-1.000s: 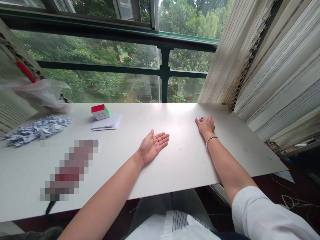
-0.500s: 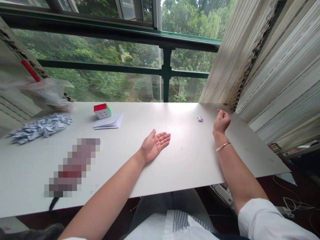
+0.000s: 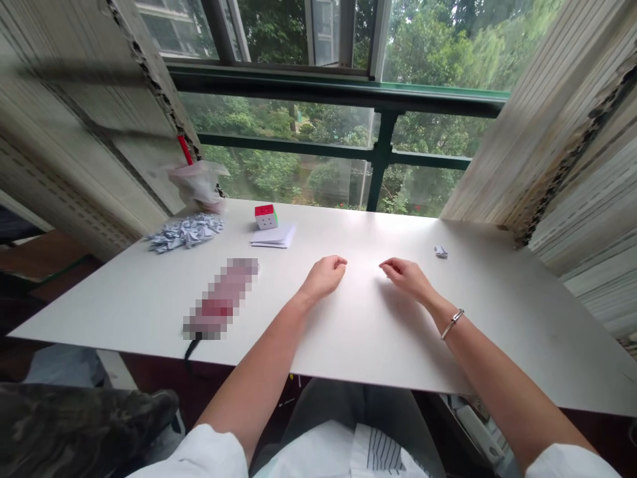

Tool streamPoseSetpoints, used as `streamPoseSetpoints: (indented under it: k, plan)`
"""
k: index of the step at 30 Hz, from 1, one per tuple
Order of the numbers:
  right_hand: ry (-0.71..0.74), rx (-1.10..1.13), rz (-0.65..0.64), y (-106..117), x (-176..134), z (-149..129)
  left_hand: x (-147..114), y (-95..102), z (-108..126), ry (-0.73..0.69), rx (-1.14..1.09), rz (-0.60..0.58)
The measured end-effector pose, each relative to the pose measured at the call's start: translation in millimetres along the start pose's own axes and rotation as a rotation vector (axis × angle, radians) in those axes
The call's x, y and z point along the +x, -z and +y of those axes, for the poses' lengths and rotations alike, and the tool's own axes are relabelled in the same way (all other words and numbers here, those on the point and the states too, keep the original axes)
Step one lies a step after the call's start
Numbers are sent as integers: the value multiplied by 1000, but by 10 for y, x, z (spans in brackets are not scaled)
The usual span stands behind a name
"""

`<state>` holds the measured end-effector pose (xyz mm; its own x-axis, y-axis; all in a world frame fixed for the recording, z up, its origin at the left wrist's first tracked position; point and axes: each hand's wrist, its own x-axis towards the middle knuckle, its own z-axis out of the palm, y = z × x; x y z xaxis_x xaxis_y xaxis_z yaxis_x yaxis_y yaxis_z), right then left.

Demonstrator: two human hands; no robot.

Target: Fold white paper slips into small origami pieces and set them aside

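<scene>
Since a second ago: left hand (image 3: 326, 275) turned palm-down, right hand (image 3: 405, 275) drawn back from small folded paper (image 3: 440, 251), both loosely curled, empty, resting mid-desk (image 3: 358, 332)

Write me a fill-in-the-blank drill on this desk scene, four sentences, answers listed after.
1. The puzzle cube sits on a stack of ____.
2. The bracelet is on the ____ wrist.
3. The small folded paper piece lies nearest the ____ hand.
4. Both hands rest on the white ____.

Missing words: paper; right; right; table
</scene>
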<state>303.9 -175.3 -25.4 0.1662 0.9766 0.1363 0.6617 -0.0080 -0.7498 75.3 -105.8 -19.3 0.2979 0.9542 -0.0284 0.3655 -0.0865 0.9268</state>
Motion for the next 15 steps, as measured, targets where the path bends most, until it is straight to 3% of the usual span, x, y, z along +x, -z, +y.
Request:
streamPoseSetpoints:
  k: [2,4,8,12,15]
  plan:
    - [-122,208,-162,-212,91,-260,65,220,-47,14,121,88]
    - [-290,499,-208,-471,210,-534,131,459,-122,29,215,174]
    - [-307,651,-229,-1019,520,-1017,229,827,-315,46,384,258]
    - [-328,725,-227,-1454,827,-1332,278,972,-472,31,518,288]
    - [-331,759,-258,-1654,985,-1469,319,1008,-534,-7,582,275]
